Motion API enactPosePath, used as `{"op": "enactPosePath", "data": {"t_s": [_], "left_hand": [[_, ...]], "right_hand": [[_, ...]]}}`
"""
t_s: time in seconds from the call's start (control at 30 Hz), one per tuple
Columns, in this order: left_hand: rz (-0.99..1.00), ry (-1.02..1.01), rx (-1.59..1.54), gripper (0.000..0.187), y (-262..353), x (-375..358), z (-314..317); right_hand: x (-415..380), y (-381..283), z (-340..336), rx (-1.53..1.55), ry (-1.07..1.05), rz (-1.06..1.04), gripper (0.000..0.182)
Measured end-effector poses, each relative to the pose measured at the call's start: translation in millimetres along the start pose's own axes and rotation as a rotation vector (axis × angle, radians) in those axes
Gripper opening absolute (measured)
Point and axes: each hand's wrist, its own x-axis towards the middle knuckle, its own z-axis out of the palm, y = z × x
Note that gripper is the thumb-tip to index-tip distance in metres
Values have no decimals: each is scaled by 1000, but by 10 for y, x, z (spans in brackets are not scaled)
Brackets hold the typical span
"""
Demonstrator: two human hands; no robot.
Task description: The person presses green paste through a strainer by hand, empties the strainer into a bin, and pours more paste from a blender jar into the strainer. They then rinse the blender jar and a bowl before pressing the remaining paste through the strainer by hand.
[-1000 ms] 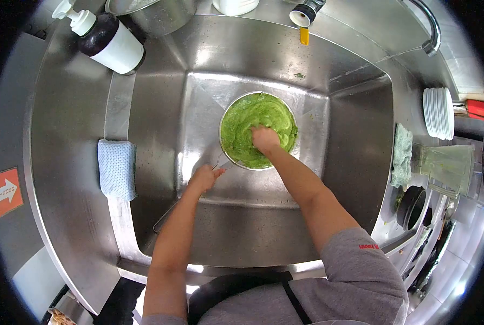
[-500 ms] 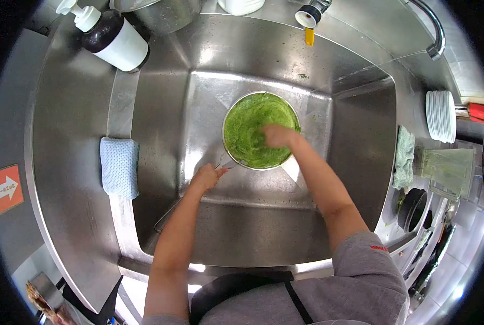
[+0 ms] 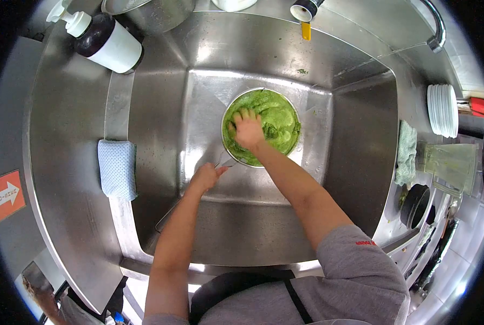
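Note:
A round metal strainer (image 3: 297, 146) with a long handle (image 3: 166, 216) sits over the sink floor, filled with thick, wet green pulp (image 3: 280, 114). My left hand (image 3: 206, 177) is closed round the handle, just below the rim at its lower left. Inside the strainer, my right hand (image 3: 247, 131) presses into the left part of the pulp, fingers spread and their tips partly sunk in it. What lies beneath the strainer is hidden.
Steel sink walls (image 3: 361, 146) surround the strainer. A folded blue cloth (image 3: 117, 169) lies on the left rim, a green cloth (image 3: 406, 153) on the right. Around the edges are a pump bottle (image 3: 112, 46), a metal pot (image 3: 163, 15), a faucet (image 3: 438, 38) and stacked white plates (image 3: 442, 111).
My right hand has moved left across the pulp and its fingers have spread, leaving a hollow at the right. My left hand keeps its grip on the handle.

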Motion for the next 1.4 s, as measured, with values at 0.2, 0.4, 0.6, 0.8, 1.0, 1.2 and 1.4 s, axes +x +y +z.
{"op": "enactPosePath", "data": {"t_s": [0.2, 0.4, 0.6, 0.8, 1.0, 1.2, 1.4], "left_hand": [[30, 41, 3, 59, 1, -1, 8], [71, 89, 28, 59, -39, 29, 49], [-33, -43, 8, 58, 24, 2, -18], [14, 35, 0, 56, -30, 20, 28], [-83, -56, -27, 59, 40, -17, -37], [-22, 22, -8, 61, -30, 42, 35], [238, 223, 46, 61, -276, 230, 267]], "right_hand": [[-228, 66, 34, -83, -219, -195, 30], [-158, 325, 62, -17, -280, -176, 20], [-77, 358, -31, -57, -352, -88, 20], [-80, 300, -445, -111, -298, -180, 30], [-53, 855, -14, 30, 2, 98, 45], [-287, 160, -46, 10, -111, 229, 68], [-196, 225, 171, 6, -86, 137, 41]]}}
